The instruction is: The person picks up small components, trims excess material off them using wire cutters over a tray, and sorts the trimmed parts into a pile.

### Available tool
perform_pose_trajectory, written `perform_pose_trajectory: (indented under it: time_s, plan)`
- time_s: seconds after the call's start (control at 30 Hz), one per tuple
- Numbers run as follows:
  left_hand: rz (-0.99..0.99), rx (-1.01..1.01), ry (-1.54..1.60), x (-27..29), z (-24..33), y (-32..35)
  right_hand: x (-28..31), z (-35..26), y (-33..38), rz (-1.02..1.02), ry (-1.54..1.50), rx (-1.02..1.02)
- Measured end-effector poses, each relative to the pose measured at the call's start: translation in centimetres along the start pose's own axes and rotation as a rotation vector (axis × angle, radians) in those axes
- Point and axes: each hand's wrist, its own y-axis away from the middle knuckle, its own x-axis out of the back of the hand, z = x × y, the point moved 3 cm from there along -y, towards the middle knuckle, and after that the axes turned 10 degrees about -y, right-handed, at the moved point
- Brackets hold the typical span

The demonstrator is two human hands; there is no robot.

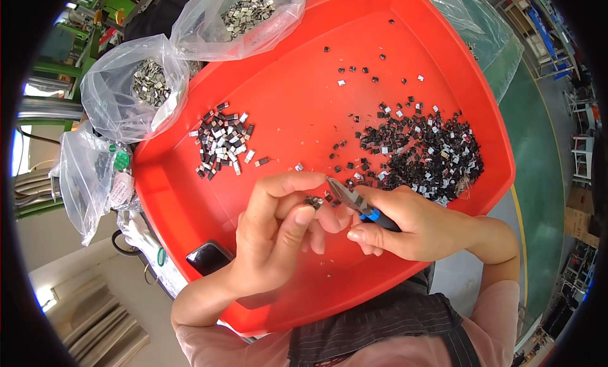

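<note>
My right hand (421,224) is closed round a pair of pliers (346,195) with metal jaws and blue-and-black handles. The jaws point up and left, close to the raised index fingertip of my left hand (269,234). Between the thumb and fingers of that left hand is a small metal and dark piece (313,202); its exact kind is too small to make out. Both hands are above the near part of a large red tray (278,101). Beyond my right hand lies a heap of small black and silver pieces (430,148). A smaller pile of dark and silver rectangular pieces (221,139) sits at the left.
Two clear plastic bags (101,88) of small metal parts stand along the tray's upper left edge. A dark, shiny rectangular object (209,258) rests by the lower left corner, near a white glove (140,239). Loose pieces (365,70) are scattered across the far tray floor.
</note>
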Motion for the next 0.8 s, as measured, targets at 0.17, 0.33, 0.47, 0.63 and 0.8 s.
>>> perform_pose_trajectory:
  time_s: [0.17, 0.33, 0.47, 0.63, 0.8]
  plan:
    - [-0.031, 0.023, 0.075, -0.1, 0.2, -0.3, -0.2, 0.6, -0.2, -0.002, 0.033, 0.025]
    - [-0.004, 0.137, 0.154, 0.0, -0.2, -0.7, -0.3, 0.8, 0.0, 0.015, 0.144, 0.098]
    - [-0.024, 0.093, 0.193, 0.1, -0.5, -0.4, 0.2, 0.2, -0.1, 0.232, 0.413, 0.225]
    - [-0.036, 0.084, 0.22, 0.1, -0.6, -0.5, 0.3, 0.2, -0.1, -0.018, 0.172, 0.072]
    - [0.007, 0.074, 0.137, -0.1, -0.7, -0.8, 0.4, -0.1, 0.1, -0.113, 0.044, -0.018]
